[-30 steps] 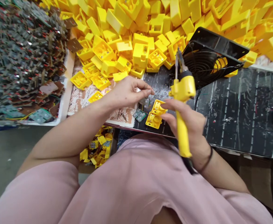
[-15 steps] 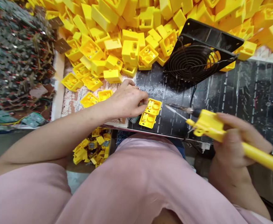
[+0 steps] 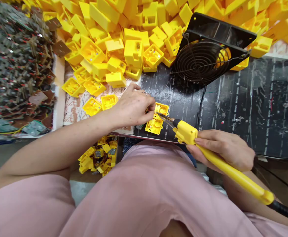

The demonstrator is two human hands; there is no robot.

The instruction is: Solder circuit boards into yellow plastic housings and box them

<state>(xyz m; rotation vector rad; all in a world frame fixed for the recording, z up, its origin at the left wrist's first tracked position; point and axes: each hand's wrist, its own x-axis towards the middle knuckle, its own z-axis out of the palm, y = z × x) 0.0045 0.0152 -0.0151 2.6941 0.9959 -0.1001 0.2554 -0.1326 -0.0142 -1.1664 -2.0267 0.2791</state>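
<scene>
Two yellow plastic housings [image 3: 154, 126] lie open side up near the front edge of the black bench top, one behind the other. My left hand [image 3: 136, 104] is closed at the left side of the rear housing, fingertips pinched; whatever they hold is hidden. In my right hand [image 3: 225, 148] is a yellow soldering iron [image 3: 215, 164] with a feeder tube beside its tip. The tip points left and reaches the rear housing, close to my left fingertips. I cannot tell whether it touches metal there. Part of a small green circuit board [image 3: 140, 126] shows under my left hand.
A large pile of yellow housings [image 3: 134, 54] covers the back. A black fan [image 3: 208, 49] stands behind the work spot, its cable running forward. Many circuit boards [image 3: 18, 72] are heaped at left. Below the bench edge, a box holds more yellow parts [image 3: 97, 156].
My right hand has moved left with the soldering iron, bringing its tip from right of the housings to the rear one. My left hand stays nearly in place. The view has shifted slightly.
</scene>
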